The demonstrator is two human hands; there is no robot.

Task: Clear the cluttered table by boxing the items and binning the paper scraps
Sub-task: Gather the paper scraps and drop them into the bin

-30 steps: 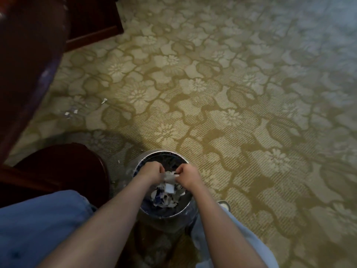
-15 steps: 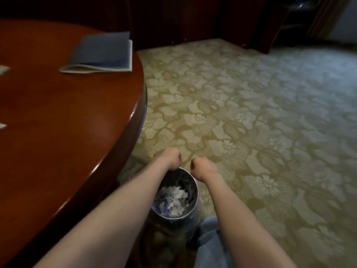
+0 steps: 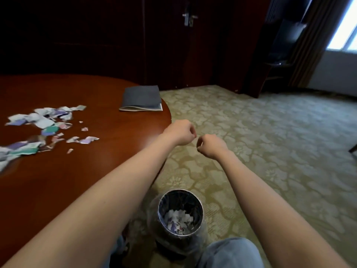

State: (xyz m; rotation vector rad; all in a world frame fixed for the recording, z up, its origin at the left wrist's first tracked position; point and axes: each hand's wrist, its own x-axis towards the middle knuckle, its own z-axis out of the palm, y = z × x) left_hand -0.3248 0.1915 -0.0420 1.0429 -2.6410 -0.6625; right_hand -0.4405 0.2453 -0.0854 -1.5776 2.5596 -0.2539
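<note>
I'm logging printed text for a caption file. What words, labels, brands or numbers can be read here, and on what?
No text can be read anywhere.
The paper scraps on the table: coloured print, too blurred to read.
The torn pieces in the bin: too small to read.
The grey folder: no lettering shows.

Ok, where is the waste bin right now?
In the head view the waste bin stands on the carpet at bottom centre, just right of the table edge, with the person's knee close at its right.
</note>
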